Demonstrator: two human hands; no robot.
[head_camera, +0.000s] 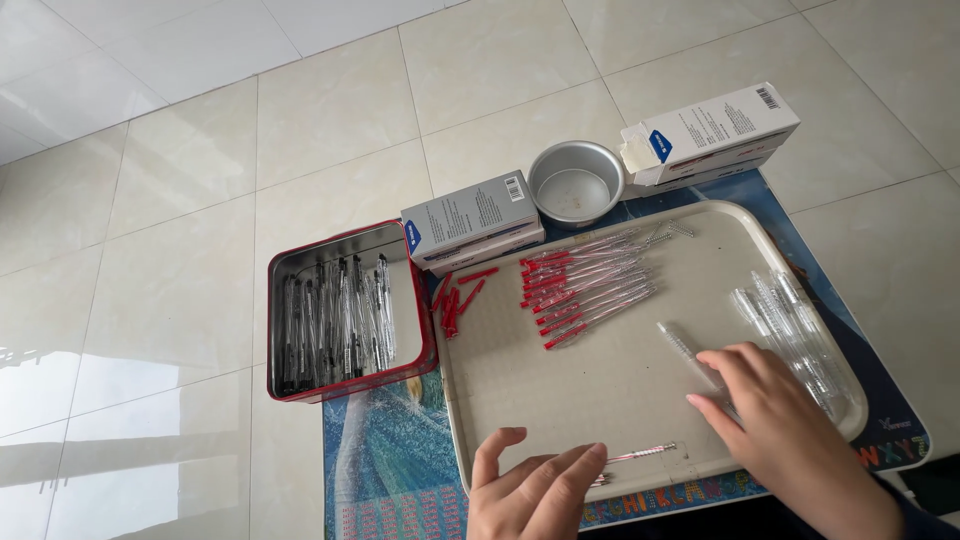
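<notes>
A beige tray (610, 400) lies on a small table with a picture top. On the tray are a row of red pen refills (590, 285), several red caps (455, 297) at its left edge and clear pen barrels (795, 330) at its right. My left hand (530, 490) rests at the tray's near edge, fingers spread, fingertips touching a thin refill with a spring (640, 454). My right hand (775, 420) lies on the tray's right side, fingertips on a clear barrel (685, 350).
A red-rimmed metal tin (345, 312) of assembled black pens stands left of the tray. Behind are two grey-white cartons (470, 215) (710, 132) and a round metal bowl (575, 182). Pale floor tiles surround the table.
</notes>
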